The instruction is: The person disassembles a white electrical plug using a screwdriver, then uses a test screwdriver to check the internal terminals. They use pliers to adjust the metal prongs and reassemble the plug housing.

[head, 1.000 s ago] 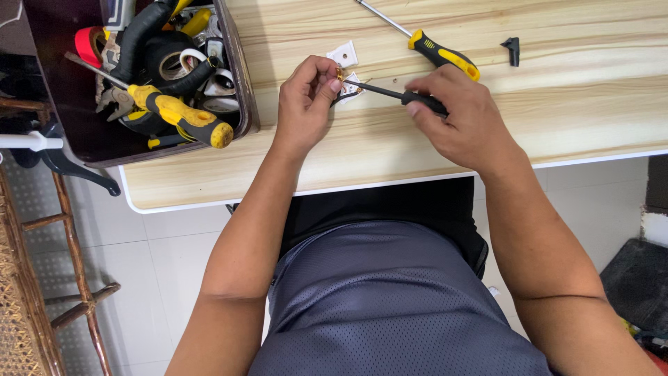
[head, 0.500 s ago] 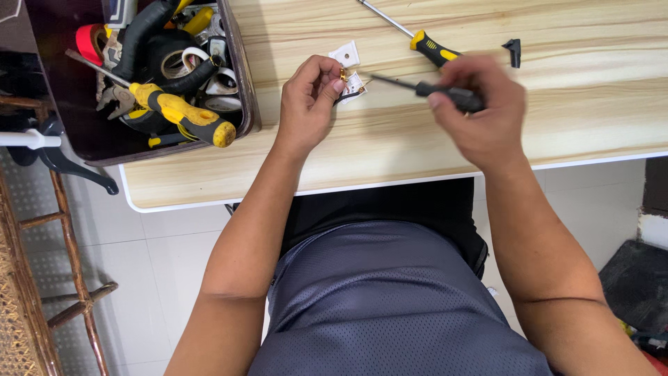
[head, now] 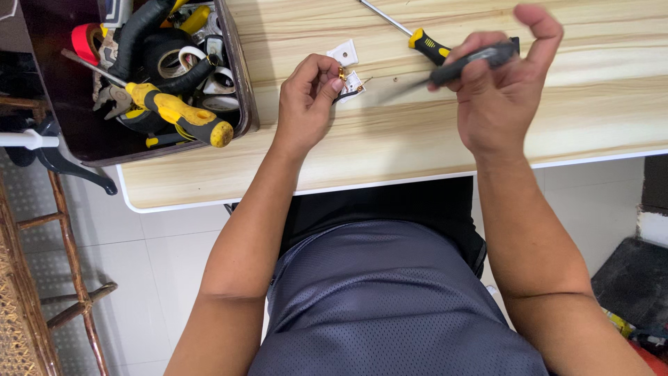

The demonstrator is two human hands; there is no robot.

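Sitting at the near edge of a pale wooden surface (head: 292, 174), the person works with both hands raised over it. The left hand (head: 306, 97) has its fingers closed on a small white part with brass bits (head: 350, 83), pinched between thumb and fingertips just above the wood. To the right of that part, the right hand (head: 497, 97) grips a dark-handled screwdriver (head: 466, 64), its blurred tip aimed back toward the part but apart from it; the forefinger and thumb are lifted loose. Just beyond the part lies a small white square plate (head: 343, 52). Farther right of the plate rests a yellow-and-black screwdriver (head: 428, 43). Well left of the part stands a dark box of tools (head: 236, 76) holding tape rolls and yellow handles.
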